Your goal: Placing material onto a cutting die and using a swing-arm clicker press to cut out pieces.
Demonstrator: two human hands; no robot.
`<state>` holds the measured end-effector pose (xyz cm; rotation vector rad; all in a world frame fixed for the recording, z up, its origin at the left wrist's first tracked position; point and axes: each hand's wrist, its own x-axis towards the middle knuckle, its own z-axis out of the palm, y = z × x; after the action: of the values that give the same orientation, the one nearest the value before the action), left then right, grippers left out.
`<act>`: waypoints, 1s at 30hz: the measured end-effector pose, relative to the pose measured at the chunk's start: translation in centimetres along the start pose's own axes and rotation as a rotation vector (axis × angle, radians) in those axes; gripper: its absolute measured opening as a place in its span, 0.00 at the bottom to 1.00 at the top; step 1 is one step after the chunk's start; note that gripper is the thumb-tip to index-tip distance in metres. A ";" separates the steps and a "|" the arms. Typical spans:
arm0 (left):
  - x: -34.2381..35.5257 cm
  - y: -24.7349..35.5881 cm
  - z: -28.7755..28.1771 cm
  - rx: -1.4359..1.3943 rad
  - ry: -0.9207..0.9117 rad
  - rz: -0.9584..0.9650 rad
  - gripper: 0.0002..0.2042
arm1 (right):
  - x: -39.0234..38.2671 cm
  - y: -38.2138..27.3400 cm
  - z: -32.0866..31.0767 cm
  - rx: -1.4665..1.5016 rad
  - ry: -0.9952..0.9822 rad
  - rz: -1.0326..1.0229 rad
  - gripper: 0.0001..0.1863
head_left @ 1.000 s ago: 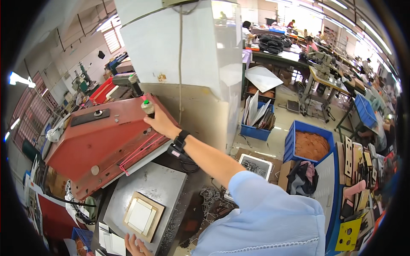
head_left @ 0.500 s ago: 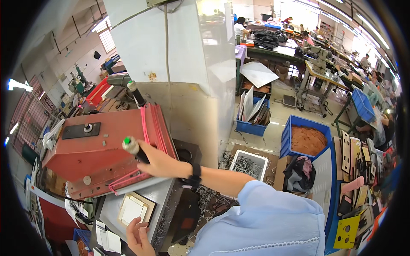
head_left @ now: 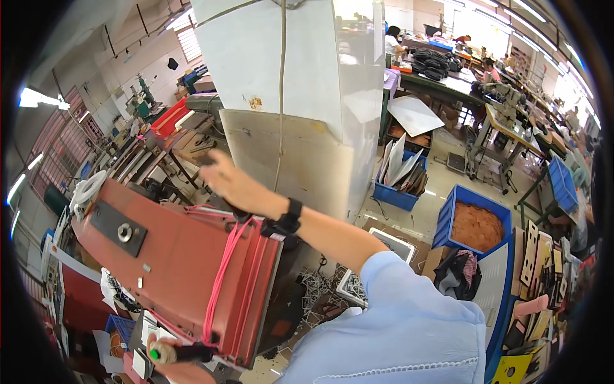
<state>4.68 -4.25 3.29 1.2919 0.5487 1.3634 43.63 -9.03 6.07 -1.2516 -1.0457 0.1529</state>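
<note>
The red machine head (head_left: 176,256) has been swung nearer, so the pale block is now hidden. At its near corner, the black handle (head_left: 192,352) is gripped by the left hand (head_left: 179,371); beyond its far edge, whether the right hand (head_left: 238,184) is closed cannot be told.

We see red press head (head_left: 176,256): painted metal, satin, w/ scuffs. Nut (head_left: 125,232) on top: bare shiny metal. Pink straps (head_left: 222,281): stretchy-looking, rubber or cloth, can't tell. Handle (head_left: 188,352): dark, matt. Blue bin (head_left: 446,223): smooth plastic. Our sleeve (head_left: 396,288): lt. matt cloth. Pillar (head_left: 359,96) side: v. glossy.
</note>
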 end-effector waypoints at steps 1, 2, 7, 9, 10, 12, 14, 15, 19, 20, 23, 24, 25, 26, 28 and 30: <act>-0.4 0.7 -0.8 0.022 -0.172 0.155 0.22 | -0.4 -2.2 0.2 0.131 -0.090 0.145 0.30; -0.2 0.7 -1.0 0.084 -0.071 0.178 0.25 | -1.2 -2.8 0.5 0.209 -0.052 0.152 0.28; 0.8 3.5 -2.2 0.004 0.146 0.159 0.23 | -4.4 -4.4 4.2 0.404 -0.026 0.092 0.22; 0.5 4.9 -3.1 0.049 0.063 0.108 0.17 | -5.2 -4.4 5.4 0.488 -0.041 0.032 0.20; 0.9 4.7 -5.0 -0.014 0.018 0.070 0.17 | -5.5 -4.3 5.3 0.509 -0.105 0.061 0.20; 1.3 4.8 -6.3 -0.045 0.069 0.025 0.18 | -5.8 -3.1 5.6 0.555 -0.242 0.132 0.19; 1.3 5.3 -6.3 -0.140 0.073 -0.076 0.22 | -6.1 -4.5 5.1 0.560 -0.319 0.207 0.15; 1.1 6.1 -4.9 -0.125 0.091 -0.096 0.24 | -6.1 -4.8 4.8 0.549 -0.337 0.238 0.13; 1.6 4.7 -6.4 -0.066 -0.072 -0.075 0.28 | -6.9 -4.1 5.5 0.570 -0.292 0.238 0.10; 1.1 4.4 -5.6 -0.002 0.023 -0.025 0.28 | -7.2 -3.6 5.7 0.579 -0.280 0.235 0.10; 0.7 3.5 -4.6 0.023 0.014 0.118 0.27 | -7.7 -2.0 6.5 0.601 -0.250 0.223 0.11; 0.8 3.4 -4.2 0.039 0.052 0.113 0.26 | -7.8 -1.8 6.5 0.593 -0.251 0.226 0.11; 1.1 2.7 -5.4 0.009 -0.004 0.092 0.25 | -7.9 -1.7 6.1 0.587 -0.244 0.225 0.11; 1.6 1.5 -7.7 -0.021 -0.061 0.069 0.25 | -8.1 -1.7 5.8 0.581 -0.232 0.229 0.12; 1.4 1.9 -7.5 0.118 -0.035 0.136 0.24 | -8.3 -2.0 6.3 0.567 -0.231 0.240 0.13; 0.4 5.0 -1.6 0.460 0.098 0.301 0.22 | -8.3 -2.4 6.6 0.549 -0.198 0.228 0.14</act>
<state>1.35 -4.70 7.34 1.7387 0.7921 1.6124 33.31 -10.41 2.99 -0.8576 -0.9391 0.7041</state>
